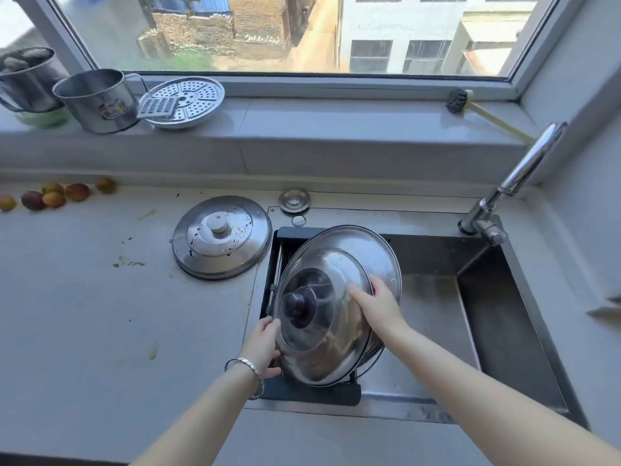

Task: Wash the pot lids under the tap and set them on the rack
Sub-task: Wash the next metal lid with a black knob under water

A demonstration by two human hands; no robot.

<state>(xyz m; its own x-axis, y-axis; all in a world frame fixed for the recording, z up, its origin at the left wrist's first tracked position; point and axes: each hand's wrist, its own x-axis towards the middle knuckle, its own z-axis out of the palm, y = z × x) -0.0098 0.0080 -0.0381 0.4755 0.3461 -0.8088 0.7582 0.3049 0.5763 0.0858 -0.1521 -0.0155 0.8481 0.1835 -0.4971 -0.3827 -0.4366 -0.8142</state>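
Note:
A large steel pot lid with a dark round knob leans tilted on the black rack at the sink's left end. Behind it stands a second steel lid, also tilted. My left hand grips the front lid's left rim. My right hand holds its upper right rim, fingers spread on the metal. A third lid, stained with coloured specks and with a pale knob, lies flat on the counter left of the sink. The tap stands at the sink's right rear, with no water seen running.
The steel sink has a deeper basin at the right. A drain stopper lies behind the rack. Several fruits line the counter's back left. Steel mugs, a steamer plate and a brush sit on the windowsill.

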